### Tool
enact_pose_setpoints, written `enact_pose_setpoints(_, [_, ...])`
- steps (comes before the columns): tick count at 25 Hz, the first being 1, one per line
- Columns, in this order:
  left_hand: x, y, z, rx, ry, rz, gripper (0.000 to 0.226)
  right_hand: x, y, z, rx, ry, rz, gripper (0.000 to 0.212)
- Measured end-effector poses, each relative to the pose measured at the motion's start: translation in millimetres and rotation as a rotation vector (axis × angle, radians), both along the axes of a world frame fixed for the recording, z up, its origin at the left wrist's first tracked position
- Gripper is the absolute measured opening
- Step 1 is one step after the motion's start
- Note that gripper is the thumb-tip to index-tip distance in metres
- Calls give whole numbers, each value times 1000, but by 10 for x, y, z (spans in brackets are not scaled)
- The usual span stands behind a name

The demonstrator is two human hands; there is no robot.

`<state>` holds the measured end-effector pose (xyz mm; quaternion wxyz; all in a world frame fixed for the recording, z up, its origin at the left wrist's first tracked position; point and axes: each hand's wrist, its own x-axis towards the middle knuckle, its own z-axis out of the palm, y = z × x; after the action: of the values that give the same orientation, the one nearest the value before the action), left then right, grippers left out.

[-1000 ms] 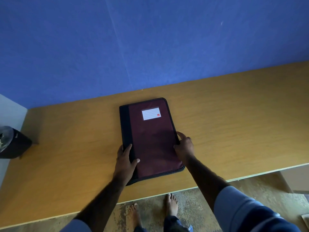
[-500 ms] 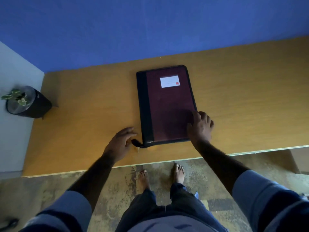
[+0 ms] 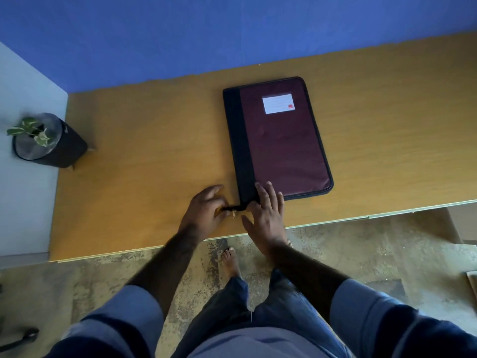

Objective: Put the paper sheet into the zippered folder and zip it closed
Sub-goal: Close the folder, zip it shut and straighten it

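A flat, rectangular maroon fabric zippered folder [image 3: 280, 140] with a black spine strip and a small white label [image 3: 278, 104] lies closed on the tan wooden tabletop [image 3: 154, 151], its long axis running away from the person and its near short edge close to the table's front edge. The paper sheet is not visible. At the folder's near spine corner a short black zipper tail [image 3: 233, 208] with a small metal pull [image 3: 234, 213] projects sideways off the folder. The left hand [image 3: 204, 218] lies on the tabletop just beside that corner, its fingers curled and pinching the free end of the tail between thumb and fingertips. The right hand [image 3: 265, 211] lies palm-down over the same corner, fingers spread wide and extended, the fingertips [image 3: 269, 187] touching the folder's cover and spine strip, the thumb pointing toward the tail. Both forearms reach forward from blue sleeves and converge on this corner. Well apart from the folder, beyond the table's left end, stands a dark cylindrical pot [image 3: 51, 143] holding a small green plant [image 3: 31, 129].
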<state>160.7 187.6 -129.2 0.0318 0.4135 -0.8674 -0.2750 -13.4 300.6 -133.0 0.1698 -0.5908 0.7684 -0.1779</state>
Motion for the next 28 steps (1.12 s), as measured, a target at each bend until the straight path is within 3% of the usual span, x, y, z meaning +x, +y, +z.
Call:
enact_pose_setpoints(8, [80,-66,-70,-48,34,-89,18,369,-85,-28,4,21,-124,47])
enact_pose_setpoints(14, [152,-54,-93,-45,24,-107,13,486,-133,-72,20,26,-191,20])
enact_pose_setpoints(28, [154,-88,-70,-87,-9,-107,16,-10,-16,-101,-38,134,-261,25])
